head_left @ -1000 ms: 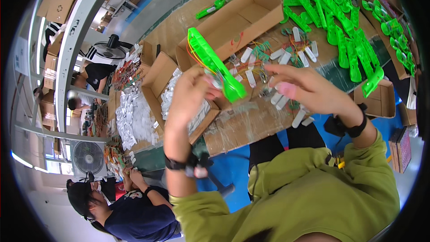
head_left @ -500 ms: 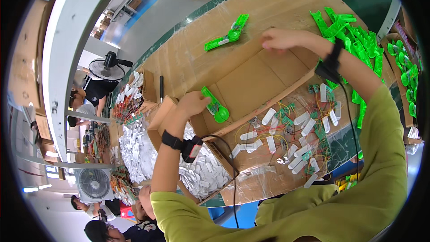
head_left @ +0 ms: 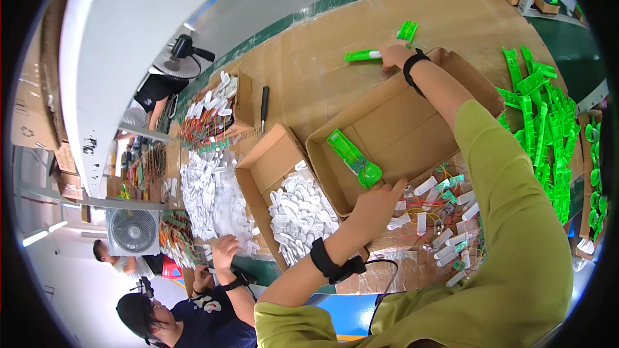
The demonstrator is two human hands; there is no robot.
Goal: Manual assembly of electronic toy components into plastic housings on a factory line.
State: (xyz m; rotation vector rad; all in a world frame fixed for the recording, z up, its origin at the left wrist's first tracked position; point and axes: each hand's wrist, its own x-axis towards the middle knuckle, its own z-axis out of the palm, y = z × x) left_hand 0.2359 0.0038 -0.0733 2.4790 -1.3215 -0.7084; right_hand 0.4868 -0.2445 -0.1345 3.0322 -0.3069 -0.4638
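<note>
My right hand [head_left: 394, 55] reaches far across the cardboard-covered table [head_left: 309, 71] and closes on the end of a long green plastic piece [head_left: 361, 55]; a smaller green piece [head_left: 407, 29] lies just beyond it. My left hand [head_left: 377, 205] rests at the near wall of an open cardboard box [head_left: 412, 116] with nothing in its fingers. A green plastic shell [head_left: 353, 158] lies inside that box, its round end just above my left fingertips. Both wrists wear black bands.
Several green shells are heaped at the right [head_left: 541, 122]. White parts with coloured wires and small green boards [head_left: 445, 216] lie by my left hand. A box of small white pieces [head_left: 300, 209], a black screwdriver [head_left: 264, 106], a fan [head_left: 132, 232] and a seated co-worker [head_left: 193, 312] are to the left.
The green shell has left my left hand and now lies in the box. My right hand has stretched farther out to the green piece on the table.
</note>
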